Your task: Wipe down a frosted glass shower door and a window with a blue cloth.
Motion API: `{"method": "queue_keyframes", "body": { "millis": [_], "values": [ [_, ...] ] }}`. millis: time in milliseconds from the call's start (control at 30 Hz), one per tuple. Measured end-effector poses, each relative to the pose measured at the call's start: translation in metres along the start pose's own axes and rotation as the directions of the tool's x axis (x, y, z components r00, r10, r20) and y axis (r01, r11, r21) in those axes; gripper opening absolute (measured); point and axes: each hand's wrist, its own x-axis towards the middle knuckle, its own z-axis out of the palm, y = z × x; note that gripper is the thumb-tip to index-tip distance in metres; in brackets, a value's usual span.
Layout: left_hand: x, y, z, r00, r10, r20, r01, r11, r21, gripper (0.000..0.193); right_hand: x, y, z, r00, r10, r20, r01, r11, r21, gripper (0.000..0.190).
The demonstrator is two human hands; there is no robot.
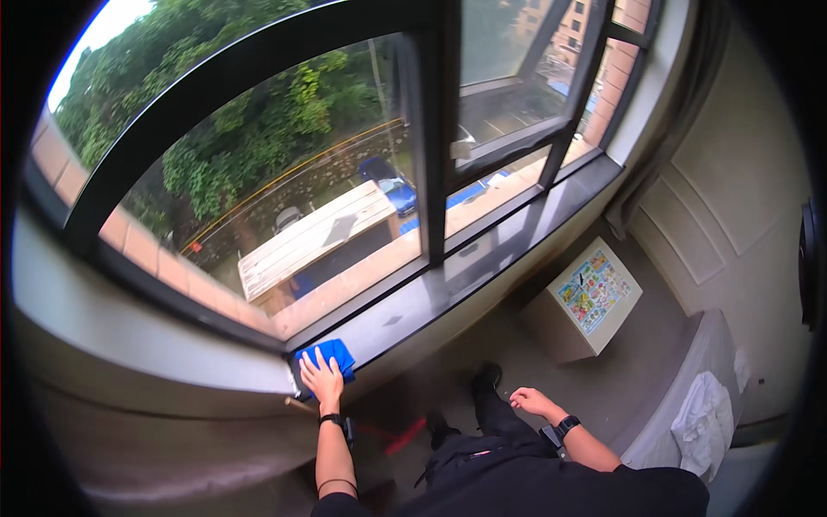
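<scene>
My left hand [322,377] presses down on a folded blue cloth [345,358], its fingers spread over the top. The cloth lies on the dark, glossy window sill [400,311], at the sill's left end against the side wall. Away from the sill, my right hand [535,401] hangs over the floor in front of my body. Its fingers are loosely bent, and I see nothing held in them. A black band sits on each wrist.
The dark window frame [434,161] rises behind the sill, with one pane tilted open [510,90]. A white box [585,304] with a colourful printed sheet stands on the floor at the right. White fabric [703,423] drapes over a grey padded edge [672,388]. A wooden stick end [294,403] juts out below the cloth.
</scene>
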Motion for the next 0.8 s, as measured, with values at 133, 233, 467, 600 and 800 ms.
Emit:
{"method": "queue_keyframes", "body": {
  "millis": [133,233,467,600,800],
  "values": [
    [0.014,0.061,-0.003,0.999,0.038,0.034,-0.04,0.998,0.044,0.062,0.037,0.05,-0.041,0.992,0.014,0.122,-0.03,0.991,0.13,0.023],
    [0.018,0.11,0.003,0.994,0.046,0.102,-0.051,0.998,0.044,0.064,0.049,0.073,-0.092,0.975,0.21,0.069,-0.22,0.945,0.243,0.023],
    [0.034,0.239,0.018,0.974,0.144,0.175,-0.155,0.986,0.052,0.066,0.053,0.123,-0.213,0.9,0.435,-0.038,-0.386,0.834,0.394,0.024],
    [0.043,0.309,0.021,0.908,0.288,0.304,-0.288,0.957,-0.045,0.068,0.068,0.16,-0.244,0.905,0.421,-0.069,-0.34,0.809,0.479,0.023],
    [0.046,0.411,0.037,0.843,0.403,0.356,-0.38,0.915,-0.136,0.07,0.109,0.132,-0.239,0.944,0.264,-0.198,-0.115,0.825,0.553,0.021]
  ]
}}
